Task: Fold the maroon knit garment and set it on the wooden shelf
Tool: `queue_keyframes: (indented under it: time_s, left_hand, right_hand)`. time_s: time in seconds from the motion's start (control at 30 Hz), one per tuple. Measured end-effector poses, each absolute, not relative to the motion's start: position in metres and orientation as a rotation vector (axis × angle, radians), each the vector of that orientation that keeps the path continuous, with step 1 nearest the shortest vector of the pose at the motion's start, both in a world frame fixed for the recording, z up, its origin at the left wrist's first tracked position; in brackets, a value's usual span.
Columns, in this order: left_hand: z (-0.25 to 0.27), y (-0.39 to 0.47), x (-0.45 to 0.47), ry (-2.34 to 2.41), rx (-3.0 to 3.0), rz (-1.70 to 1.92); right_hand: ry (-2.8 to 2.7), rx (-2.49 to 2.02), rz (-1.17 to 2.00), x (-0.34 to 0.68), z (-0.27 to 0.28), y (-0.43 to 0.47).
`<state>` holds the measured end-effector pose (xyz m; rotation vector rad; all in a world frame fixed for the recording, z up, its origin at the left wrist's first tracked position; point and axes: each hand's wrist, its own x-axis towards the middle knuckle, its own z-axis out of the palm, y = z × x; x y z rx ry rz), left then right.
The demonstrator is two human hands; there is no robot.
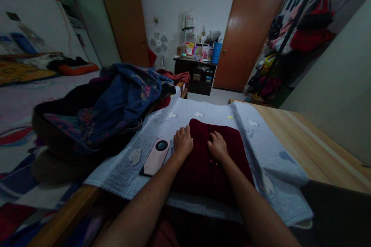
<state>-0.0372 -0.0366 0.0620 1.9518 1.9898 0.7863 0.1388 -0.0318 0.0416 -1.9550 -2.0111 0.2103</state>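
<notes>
A folded dark maroon garment with small gold-coloured buttons lies on a pale blue patterned cloth. My left hand rests at the garment's left edge, its fingers loosely bent and slightly apart. On top of the garment, near its middle, lies my right hand, with fingers a little curled against the fabric. Neither hand visibly grips anything. A pink phone with a round black camera ring lies face down on the cloth, just left of my left hand.
A heap of clothes, blue floral and black, is piled on the bed at left. To the right is a wooden board surface. Beyond stand a fan, a dark cabinet and a brown door. Clothes and bags hang at right.
</notes>
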Motion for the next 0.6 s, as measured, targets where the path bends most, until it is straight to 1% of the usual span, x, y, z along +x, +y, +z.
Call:
queue_keyframes:
  time_s: [0.07,0.17,0.27,0.4,0.6]
  left_hand:
    - [0.067,-0.037,-0.03,1.967,2.29,0.727]
    - [0.063,-0.033,-0.02,1.778,2.498,0.56]
    - [0.05,-0.031,-0.014,1.704,2.493,0.414]
    - [0.036,-0.032,-0.014,1.743,2.44,0.349]
    - [0.056,-0.032,-0.011,1.703,2.309,0.199]
  right_hand:
    - [-2.012,-1.962,0.211,0.138,0.042,-0.032]
    - [-2.023,-1.971,0.212,0.138,0.044,-0.033]
    - [-2.032,-1.972,0.208,0.138,0.046,-0.034]
    - [-2.045,-1.966,0.213,0.138,0.048,-0.036]
    - [-2.075,-1.929,0.208,0.141,0.049,-0.038]
